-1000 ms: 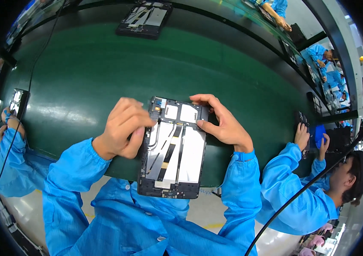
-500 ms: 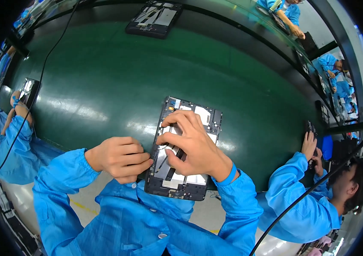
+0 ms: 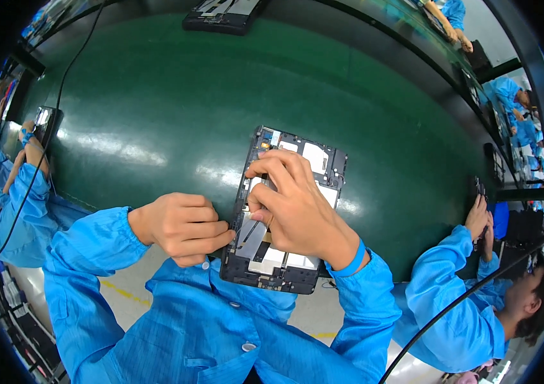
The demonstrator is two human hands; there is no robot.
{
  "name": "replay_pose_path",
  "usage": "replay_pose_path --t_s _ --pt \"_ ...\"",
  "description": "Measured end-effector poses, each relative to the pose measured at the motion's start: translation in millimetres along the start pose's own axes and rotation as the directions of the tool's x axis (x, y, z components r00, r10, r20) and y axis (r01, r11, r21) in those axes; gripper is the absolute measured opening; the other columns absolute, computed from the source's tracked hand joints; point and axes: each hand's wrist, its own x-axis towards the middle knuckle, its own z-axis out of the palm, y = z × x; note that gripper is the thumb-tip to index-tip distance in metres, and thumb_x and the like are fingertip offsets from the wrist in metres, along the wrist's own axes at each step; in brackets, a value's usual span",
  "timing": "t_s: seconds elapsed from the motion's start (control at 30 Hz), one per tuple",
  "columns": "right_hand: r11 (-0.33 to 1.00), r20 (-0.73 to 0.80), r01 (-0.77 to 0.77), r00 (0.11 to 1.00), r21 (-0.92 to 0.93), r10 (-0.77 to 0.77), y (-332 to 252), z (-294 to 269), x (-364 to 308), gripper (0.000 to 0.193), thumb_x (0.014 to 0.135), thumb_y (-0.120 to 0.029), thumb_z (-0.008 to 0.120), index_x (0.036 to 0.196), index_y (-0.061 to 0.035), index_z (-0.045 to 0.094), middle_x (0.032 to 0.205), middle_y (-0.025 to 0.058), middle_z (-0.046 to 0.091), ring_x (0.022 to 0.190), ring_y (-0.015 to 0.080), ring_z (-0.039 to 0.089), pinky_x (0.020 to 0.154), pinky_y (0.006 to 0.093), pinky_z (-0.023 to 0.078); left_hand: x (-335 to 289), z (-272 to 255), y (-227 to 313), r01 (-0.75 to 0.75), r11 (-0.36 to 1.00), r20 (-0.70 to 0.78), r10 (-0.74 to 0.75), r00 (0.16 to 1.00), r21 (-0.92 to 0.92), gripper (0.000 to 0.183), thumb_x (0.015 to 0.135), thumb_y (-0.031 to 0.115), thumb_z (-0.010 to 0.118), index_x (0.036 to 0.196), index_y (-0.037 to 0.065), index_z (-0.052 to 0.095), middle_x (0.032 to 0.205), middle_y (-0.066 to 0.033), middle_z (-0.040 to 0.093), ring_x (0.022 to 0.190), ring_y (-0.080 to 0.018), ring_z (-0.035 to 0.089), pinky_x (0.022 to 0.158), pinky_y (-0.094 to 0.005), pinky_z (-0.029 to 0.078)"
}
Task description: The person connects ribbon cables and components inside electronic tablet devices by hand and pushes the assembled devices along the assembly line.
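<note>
An opened tablet with a black frame, pale metal plates and exposed boards lies at the table's near edge, tilted slightly. My left hand is closed, its curled fingers at the tablet's left edge; the thumb is hidden. Over the middle of the tablet is my right hand, wearing a blue wristband. Its thumb and index finger come together above the inner parts, and whatever is between them is too small to make out. A thin black strip shows just below the thumb tip.
Another opened tablet rests at the far side of the green table. Co-workers in blue sit at left and right, a device near the left one. A black cable crosses the lower right, another the left.
The view has shifted a little. My right thumb has moved up toward the index finger, narrowing the gap between them. My left hand stays at the tablet's left edge.
</note>
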Motion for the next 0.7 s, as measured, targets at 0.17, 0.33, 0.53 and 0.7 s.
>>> replay_pose_path --t_s 0.17,0.33,0.53,0.7 --pt "0.996 -0.002 0.023 1.000 -0.091 -0.024 2.5 3.6 -0.7 0.025 0.077 -0.003 0.085 0.091 -0.0072 0.066 0.128 0.0112 0.064 0.139 0.0382 0.055 0.118 0.0569 0.044 -0.2 0.6 -0.1 -0.015 1.000 -0.015 0.015 1.000 0.019 0.038 0.089 0.022 0.062 0.107 -0.004 0.083 0.093 -0.0117 0.079 0.072 -0.0219 0.070 0.071 -0.0344 0.060" --pt "0.987 -0.097 0.063 0.992 -0.150 -0.078 3.7 7.1 3.0 0.021 0.085 -0.010 0.085 0.097 -0.0064 0.068 0.111 0.0097 0.063 0.124 0.0337 0.061 0.117 0.0549 0.047 5.1 1.7 -1.4 -0.032 0.999 -0.023 0.033 0.999 0.032 0.032 0.091 0.020 0.062 0.104 -0.002 0.082 0.091 -0.0111 0.077 0.073 -0.0215 0.070 0.072 -0.0349 0.061" --pt "0.977 -0.131 0.082 0.985 -0.195 -0.109 5.4 9.8 -2.2 0.016 0.090 -0.015 0.082 0.097 -0.0085 0.069 0.097 0.0064 0.061 0.107 0.0301 0.062 0.107 0.0496 0.050 15.0 5.5 -4.6 -0.086 0.992 -0.046 0.091 0.995 0.091 0.018 0.083 0.014 0.074 0.096 0.002 0.079 0.089 -0.0093 0.073 0.076 -0.0214 0.068 0.077 -0.0341 0.061" --pt "0.985 -0.158 0.067 0.983 -0.159 -0.092 7.1 7.1 -2.0 0.023 0.084 -0.015 0.089 0.099 -0.0081 0.073 0.096 0.0068 0.062 0.104 0.0319 0.062 0.100 0.0492 0.051 14.0 5.9 -6.2 -0.050 0.986 -0.084 0.064 0.994 0.160 0.026 0.093 0.020 0.062 0.099 0.003 0.081 0.087 -0.0076 0.077 0.079 -0.0203 0.072 0.083 -0.0378 0.062"
